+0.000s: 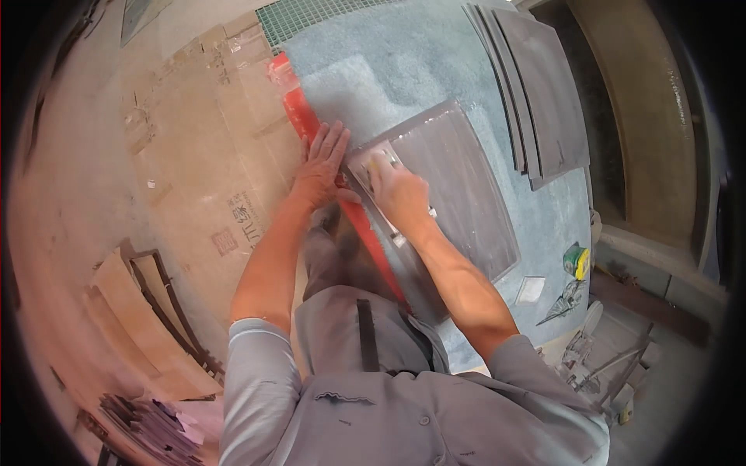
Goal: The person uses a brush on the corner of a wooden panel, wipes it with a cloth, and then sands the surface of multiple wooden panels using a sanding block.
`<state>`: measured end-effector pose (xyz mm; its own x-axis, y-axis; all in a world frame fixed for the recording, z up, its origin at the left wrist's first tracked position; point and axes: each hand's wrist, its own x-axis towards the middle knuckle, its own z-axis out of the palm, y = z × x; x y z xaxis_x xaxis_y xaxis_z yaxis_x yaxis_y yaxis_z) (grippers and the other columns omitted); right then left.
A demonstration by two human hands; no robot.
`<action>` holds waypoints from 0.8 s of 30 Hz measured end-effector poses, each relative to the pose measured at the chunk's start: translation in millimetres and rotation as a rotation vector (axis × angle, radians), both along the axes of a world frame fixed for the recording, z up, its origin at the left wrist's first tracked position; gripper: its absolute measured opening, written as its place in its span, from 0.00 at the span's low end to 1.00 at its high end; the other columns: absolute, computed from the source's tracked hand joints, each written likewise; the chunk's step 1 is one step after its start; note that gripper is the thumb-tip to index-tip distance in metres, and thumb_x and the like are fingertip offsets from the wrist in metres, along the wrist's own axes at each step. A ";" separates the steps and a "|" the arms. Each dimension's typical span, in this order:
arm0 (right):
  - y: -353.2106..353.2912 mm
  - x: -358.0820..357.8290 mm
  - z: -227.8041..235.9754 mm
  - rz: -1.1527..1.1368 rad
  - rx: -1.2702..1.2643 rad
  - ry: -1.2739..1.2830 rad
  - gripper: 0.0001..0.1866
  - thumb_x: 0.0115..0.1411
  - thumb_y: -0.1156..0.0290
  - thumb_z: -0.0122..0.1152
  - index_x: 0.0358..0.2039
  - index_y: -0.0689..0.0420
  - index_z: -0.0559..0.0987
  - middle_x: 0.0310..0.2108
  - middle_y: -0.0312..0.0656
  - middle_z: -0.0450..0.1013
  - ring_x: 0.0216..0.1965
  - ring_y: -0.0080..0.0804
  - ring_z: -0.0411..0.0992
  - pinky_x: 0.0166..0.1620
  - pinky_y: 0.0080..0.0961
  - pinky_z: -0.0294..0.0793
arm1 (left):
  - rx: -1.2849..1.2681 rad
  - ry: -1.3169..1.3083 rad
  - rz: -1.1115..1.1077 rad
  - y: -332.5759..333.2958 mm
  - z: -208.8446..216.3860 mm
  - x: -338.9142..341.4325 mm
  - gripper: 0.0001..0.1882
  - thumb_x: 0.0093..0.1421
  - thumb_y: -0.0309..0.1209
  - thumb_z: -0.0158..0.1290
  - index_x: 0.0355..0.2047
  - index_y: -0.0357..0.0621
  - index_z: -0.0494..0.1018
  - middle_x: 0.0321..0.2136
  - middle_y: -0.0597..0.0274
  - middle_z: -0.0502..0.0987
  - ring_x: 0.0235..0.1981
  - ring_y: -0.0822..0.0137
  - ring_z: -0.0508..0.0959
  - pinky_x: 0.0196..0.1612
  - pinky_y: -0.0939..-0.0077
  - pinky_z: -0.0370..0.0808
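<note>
A flat grey panel (458, 179) with a dusty, streaked face lies aslant on the blue-grey table covering. My right hand (399, 189) is closed round a pale, flat block, like a sanding block (364, 161), and presses it on the panel along its left edge. The fingers hide much of the block. My left hand (320, 167) rests at the table's red edge strip (301, 111), beside the panel's upper left corner. Its fingers lie stretched out and its thumb points toward the panel.
More grey panels (540, 93) are stacked at the table's far right. Near its right edge stand a green-and-yellow can (576, 262) and a small white square (531, 290). Flattened cardboard (202, 140) covers the floor at left, with leaning boards (144, 318) below. Green mesh (299, 17) lies at the far end.
</note>
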<state>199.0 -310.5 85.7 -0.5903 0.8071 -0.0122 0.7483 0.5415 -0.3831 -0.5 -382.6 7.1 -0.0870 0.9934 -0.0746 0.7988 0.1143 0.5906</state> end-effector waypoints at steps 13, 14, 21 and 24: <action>-123.7 180.0 12.9 -0.065 -0.026 -0.107 0.16 0.70 0.63 0.66 0.56 0.50 0.84 0.31 0.49 0.79 0.28 0.55 0.80 0.32 0.48 0.81 | 0.047 0.039 -0.004 1.5 -4.1 -2.0 0.82 0.30 0.68 0.74 0.83 0.54 0.46 0.84 0.62 0.44 0.84 0.50 0.40 0.82 0.36 0.38; -143.7 214.0 12.4 -0.093 -0.035 -0.071 0.16 0.68 0.65 0.68 0.55 0.51 0.86 0.30 0.47 0.78 0.27 0.52 0.79 0.31 0.46 0.81 | 0.061 0.044 -0.002 0.7 -6.0 -1.4 0.83 0.30 0.69 0.73 0.83 0.54 0.46 0.84 0.62 0.44 0.84 0.50 0.40 0.82 0.35 0.38; -69.3 88.8 1.5 -0.066 -0.003 -0.081 0.17 0.71 0.58 0.64 0.59 0.44 0.82 0.35 0.48 0.82 0.30 0.55 0.82 0.32 0.52 0.81 | 0.129 0.047 -0.019 2.7 -12.2 6.4 0.83 0.29 0.73 0.70 0.83 0.52 0.47 0.84 0.59 0.45 0.83 0.47 0.41 0.81 0.32 0.38; -7.7 -9.5 16.0 -0.033 -0.085 -0.027 0.12 0.70 0.61 0.62 0.49 0.52 0.79 0.32 0.51 0.80 0.33 0.58 0.82 0.38 0.53 0.82 | 0.177 0.025 0.001 2.4 -15.2 1.9 0.84 0.29 0.69 0.74 0.83 0.51 0.45 0.83 0.58 0.46 0.83 0.47 0.42 0.81 0.34 0.39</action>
<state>189.4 -318.2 101.7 -0.5622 0.8213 -0.0971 0.7757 0.4830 -0.4061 1.5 -380.1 -8.1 -0.0880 0.9907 0.1038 0.8137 0.0114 0.5812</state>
